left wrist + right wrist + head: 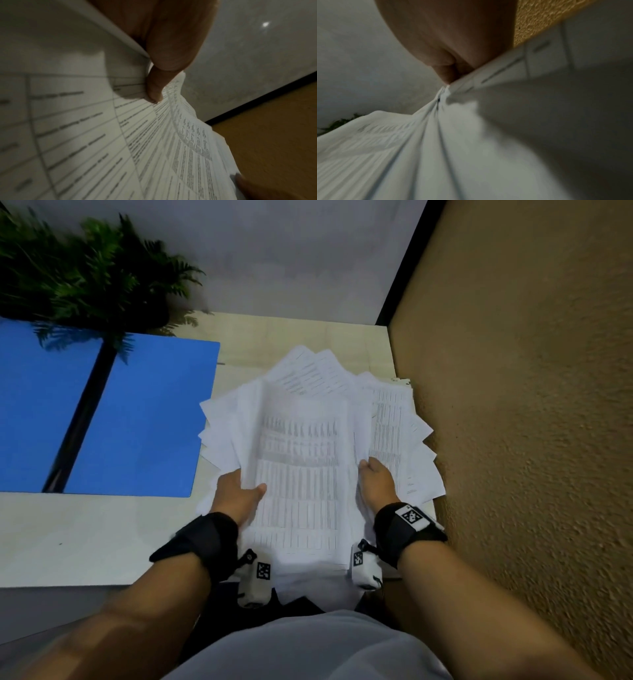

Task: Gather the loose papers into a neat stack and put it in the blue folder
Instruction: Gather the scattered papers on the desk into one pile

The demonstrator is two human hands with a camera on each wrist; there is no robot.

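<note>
A fanned, uneven bundle of white printed papers (301, 446) is held above the pale table's right side, with both hands gripping it. My left hand (239, 491) holds the bundle's left edge, thumb on the top sheet; in the left wrist view its thumb (154, 88) presses on the printed papers (102, 135). My right hand (375, 477) grips the right edge, its fingers hidden among the sheets; the right wrist view shows its palm against the blurred papers (453, 148). The blue folder (137, 419) lies open and flat on the table's left side, apart from the bundle.
A green fern plant (85, 278) stands at the back left, overhanging the folder. A rough tan wall (531, 405) runs close along the right of the papers. A grey wall (291, 261) closes the back. Bare table (85, 535) lies in front of the folder.
</note>
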